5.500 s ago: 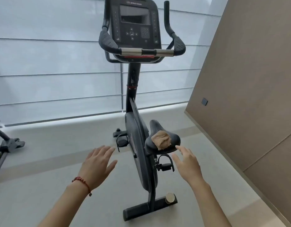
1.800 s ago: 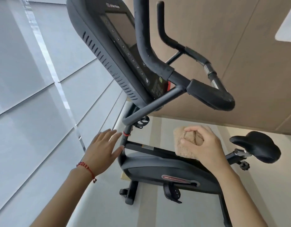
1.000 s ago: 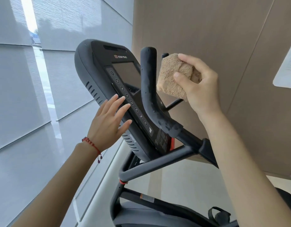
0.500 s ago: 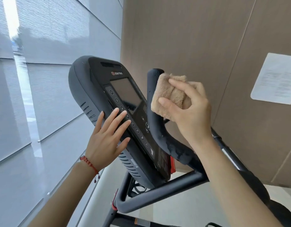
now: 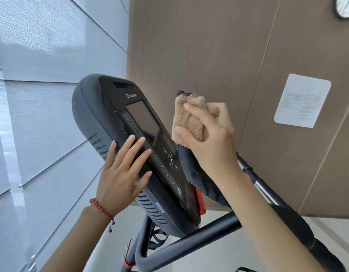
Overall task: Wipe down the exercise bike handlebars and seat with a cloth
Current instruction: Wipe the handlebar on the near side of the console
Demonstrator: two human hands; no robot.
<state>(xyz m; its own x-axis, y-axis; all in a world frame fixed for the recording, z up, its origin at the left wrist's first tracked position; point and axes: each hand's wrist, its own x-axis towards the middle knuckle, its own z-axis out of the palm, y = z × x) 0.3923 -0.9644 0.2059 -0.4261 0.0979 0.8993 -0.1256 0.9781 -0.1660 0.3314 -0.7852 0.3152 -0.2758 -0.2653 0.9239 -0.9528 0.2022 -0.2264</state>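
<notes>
A tan cloth (image 5: 189, 118) is wrapped around the top of the black upright handlebar (image 5: 191, 169) of the exercise bike. My right hand (image 5: 210, 140) grips the cloth and the bar inside it, thumb on the left side. My left hand (image 5: 122, 171) lies flat with straight fingers on the edge of the black console (image 5: 138, 134), beside its button column. The bar's tip (image 5: 182, 93) just shows above the cloth. The seat is out of view.
A brown panelled wall (image 5: 228, 55) with a white paper notice (image 5: 302, 100) stands behind the bike. Grey window blinds (image 5: 42, 75) fill the left side. The bike's lower frame tube (image 5: 189, 244) and chrome grip section (image 5: 261, 185) run under my right arm.
My right hand brought the cloth up from near the seat and closed it around the top of the upright handlebar. My left hand moved onto the console and stays there.
</notes>
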